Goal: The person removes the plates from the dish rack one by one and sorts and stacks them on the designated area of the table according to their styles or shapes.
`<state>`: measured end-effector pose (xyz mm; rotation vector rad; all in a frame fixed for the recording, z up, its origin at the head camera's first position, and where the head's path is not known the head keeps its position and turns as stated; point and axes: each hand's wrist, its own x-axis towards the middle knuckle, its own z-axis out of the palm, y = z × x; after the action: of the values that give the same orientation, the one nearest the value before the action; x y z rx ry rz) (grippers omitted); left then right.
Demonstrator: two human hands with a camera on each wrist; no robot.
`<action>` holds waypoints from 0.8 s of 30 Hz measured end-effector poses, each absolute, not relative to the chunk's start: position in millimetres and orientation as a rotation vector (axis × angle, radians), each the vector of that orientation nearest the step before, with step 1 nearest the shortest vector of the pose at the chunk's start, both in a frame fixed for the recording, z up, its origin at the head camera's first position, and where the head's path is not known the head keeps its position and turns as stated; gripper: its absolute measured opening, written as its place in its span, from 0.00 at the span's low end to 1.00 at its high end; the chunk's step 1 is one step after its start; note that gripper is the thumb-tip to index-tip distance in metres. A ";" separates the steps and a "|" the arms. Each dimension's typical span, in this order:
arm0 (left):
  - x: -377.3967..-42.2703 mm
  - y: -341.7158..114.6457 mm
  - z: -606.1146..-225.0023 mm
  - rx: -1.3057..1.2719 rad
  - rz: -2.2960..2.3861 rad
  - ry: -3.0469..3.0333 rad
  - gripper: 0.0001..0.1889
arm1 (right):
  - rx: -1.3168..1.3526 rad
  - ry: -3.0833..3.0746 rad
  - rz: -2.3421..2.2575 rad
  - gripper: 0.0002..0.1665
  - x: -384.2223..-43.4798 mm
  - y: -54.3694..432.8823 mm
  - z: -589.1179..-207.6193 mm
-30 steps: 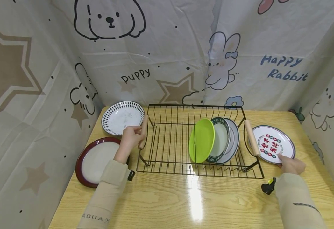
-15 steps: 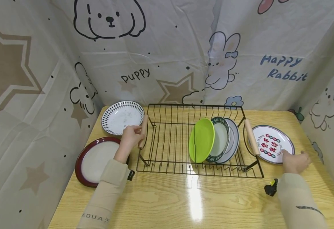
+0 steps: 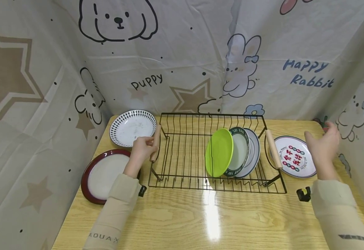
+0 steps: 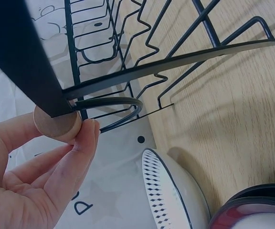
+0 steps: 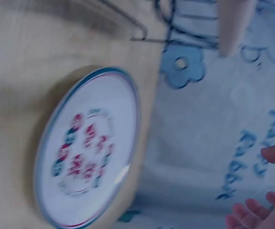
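Note:
My left hand pinches the wooden handle at the left end of a black wire dish rack. Raised above the right edge of a white plate with red lettering, my right hand has its thumb and fingers spread and holds nothing. The plate lies flat on the table, right of the rack. Standing tilted in the rack's right half are a lime green plate, a green-rimmed plate and a grey-white plate, the last partly hidden.
A bowl with a black diamond rim sits at the back left. In front of it lies a maroon-rimmed plate, partly covered by my left forearm. Printed cloth walls in the wooden table at the back and sides.
My right hand has let go of the lettered plate's edge and risen up and to the right, its fingers spreading. My left hand stays on the rack handle.

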<state>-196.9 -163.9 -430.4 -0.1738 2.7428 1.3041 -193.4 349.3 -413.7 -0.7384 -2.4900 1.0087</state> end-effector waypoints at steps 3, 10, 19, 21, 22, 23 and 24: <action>-196.7 -163.6 -430.3 -0.175 1.303 2.746 0.22 | -0.617 -2.541 1.001 0.39 -194.7 332.6 -397.3; -196.5 -163.6 -430.5 -0.172 1.295 2.753 0.22 | -0.316 -2.718 1.016 0.39 -192.4 298.0 -374.2; -196.3 -163.6 -429.4 -0.165 1.295 2.762 0.22 | -0.040 -2.966 0.993 0.37 -191.5 269.3 -373.9; -196.2 -163.6 -429.4 -0.165 1.296 2.761 0.22 | -0.009 -3.009 0.997 0.37 -192.9 265.0 -376.2; -196.2 -163.5 -429.4 -0.166 1.295 2.760 0.22 | 0.004 -3.031 0.994 0.36 -193.6 262.9 -377.3; -196.1 -163.5 -429.3 -0.167 1.293 2.759 0.22 | 0.018 -3.053 0.996 0.36 -194.2 261.1 -378.4; -196.0 -163.6 -429.4 -0.168 1.294 2.756 0.22 | 0.034 -3.068 1.003 0.36 -194.9 259.5 -379.5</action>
<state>-196.0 -163.6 -429.4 -0.1679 2.7560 1.2939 -194.9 259.5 -379.5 0.0343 -3.0681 1.0032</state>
